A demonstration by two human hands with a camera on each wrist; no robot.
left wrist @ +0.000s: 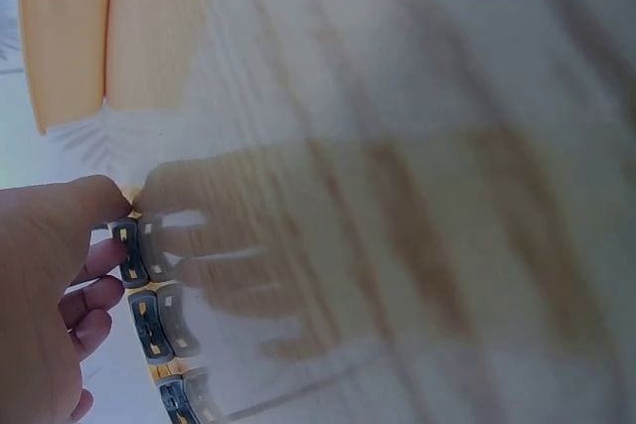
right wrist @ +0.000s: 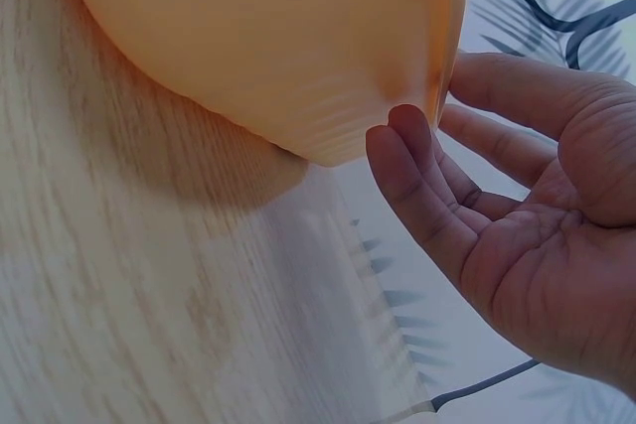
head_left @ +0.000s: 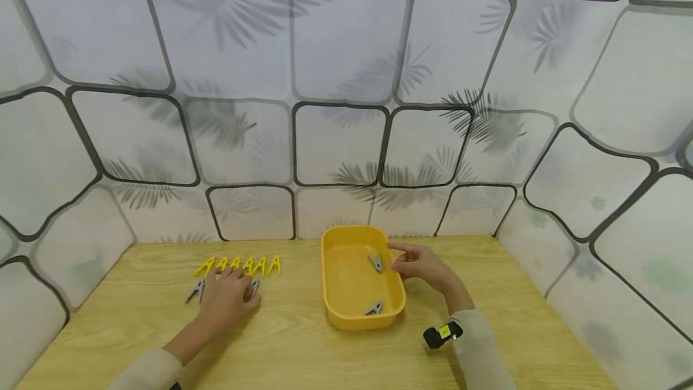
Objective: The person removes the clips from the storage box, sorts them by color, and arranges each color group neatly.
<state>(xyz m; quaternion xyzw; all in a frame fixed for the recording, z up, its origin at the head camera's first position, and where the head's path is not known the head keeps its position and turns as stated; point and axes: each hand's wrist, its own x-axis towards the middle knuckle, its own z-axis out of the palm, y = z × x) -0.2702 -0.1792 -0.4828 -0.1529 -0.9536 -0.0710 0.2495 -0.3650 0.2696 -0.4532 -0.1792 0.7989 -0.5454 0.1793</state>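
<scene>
My left hand (head_left: 227, 297) is low over a row of grey clothespins (head_left: 196, 289), covering part of it. In the left wrist view its thumb reaches the top of the end grey clothespin (left wrist: 129, 252), with loosely bent fingers behind; whether they touch it is unclear. Along the far side of that row stand several yellow clothespins (head_left: 275, 265). My right hand (head_left: 425, 266) rests its fingertips against the right side of a yellow plastic basin (head_left: 364, 322). Two grey clothespins lie inside the basin, one near the right wall (head_left: 376, 263), the other near the front (head_left: 375, 308).
The wooden table (head_left: 292, 354) carries everything. A patterned cloth wall (head_left: 335, 149) encloses it at the back and both sides. A black wrist camera (head_left: 443, 334) with a yellow label sits at my right sleeve (head_left: 482, 351).
</scene>
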